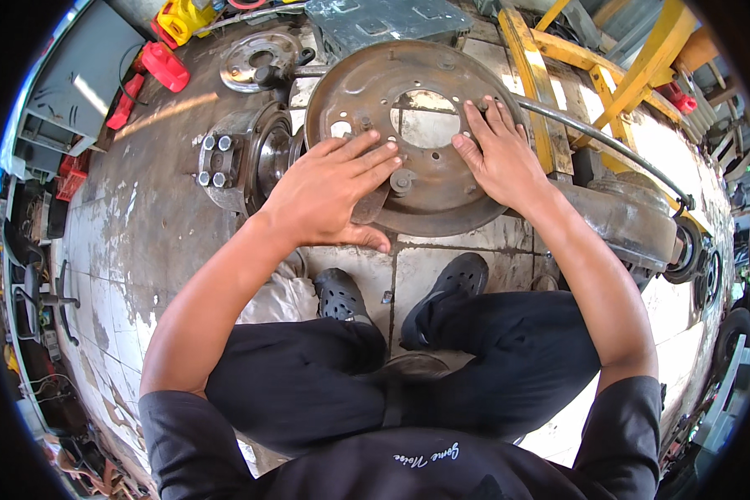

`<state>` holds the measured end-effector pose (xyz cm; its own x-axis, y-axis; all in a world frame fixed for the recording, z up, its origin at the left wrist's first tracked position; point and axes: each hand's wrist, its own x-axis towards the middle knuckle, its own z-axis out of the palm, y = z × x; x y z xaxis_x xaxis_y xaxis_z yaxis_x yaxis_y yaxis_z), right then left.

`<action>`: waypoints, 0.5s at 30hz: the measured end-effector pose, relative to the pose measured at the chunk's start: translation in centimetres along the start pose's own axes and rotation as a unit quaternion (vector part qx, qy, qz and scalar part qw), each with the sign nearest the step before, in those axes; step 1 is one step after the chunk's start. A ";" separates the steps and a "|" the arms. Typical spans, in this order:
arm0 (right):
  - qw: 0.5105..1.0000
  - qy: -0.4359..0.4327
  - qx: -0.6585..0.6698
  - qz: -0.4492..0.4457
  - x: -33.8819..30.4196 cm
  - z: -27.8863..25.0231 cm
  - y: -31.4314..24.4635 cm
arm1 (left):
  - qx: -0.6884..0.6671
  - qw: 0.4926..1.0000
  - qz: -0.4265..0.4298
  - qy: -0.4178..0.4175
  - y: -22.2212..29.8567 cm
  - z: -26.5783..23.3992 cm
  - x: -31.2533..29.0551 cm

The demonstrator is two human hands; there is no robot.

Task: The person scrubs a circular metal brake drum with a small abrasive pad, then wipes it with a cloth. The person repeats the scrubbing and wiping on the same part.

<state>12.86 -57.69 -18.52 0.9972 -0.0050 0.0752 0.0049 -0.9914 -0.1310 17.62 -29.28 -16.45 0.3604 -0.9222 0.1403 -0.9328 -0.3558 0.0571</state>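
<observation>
A large round drum-brake backing plate, brown with grime and pierced by a big centre hole and several small ones, is in front of me. My left hand lies over its left side, fingers spread and thumb pointing right below them. A dark brown flat piece shows partly under that palm; whether I hold it cannot be seen. Flat on the right side, beside the centre hole, rests my right hand with fingers stretched out. Left of the plate is a metal hub housing with several bright bolt heads.
A heavy axle housing and a long rod extend to the right. Yellow metal framing stands behind them. Beyond the plate are a grey-green case and a round metal disc. A red container is at far left.
</observation>
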 end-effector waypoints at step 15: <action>1.000 -0.017 0.010 0.011 -0.4 0.1 -0.5 | 0.075 0.990 -0.114 -0.029 3.5 -0.5 0.8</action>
<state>12.48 -57.22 -18.53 0.9990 -0.0219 0.0395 -0.0156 -0.9883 -0.1520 14.66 -31.14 -15.61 0.5654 -0.8206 0.0834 -0.8183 -0.5708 -0.0682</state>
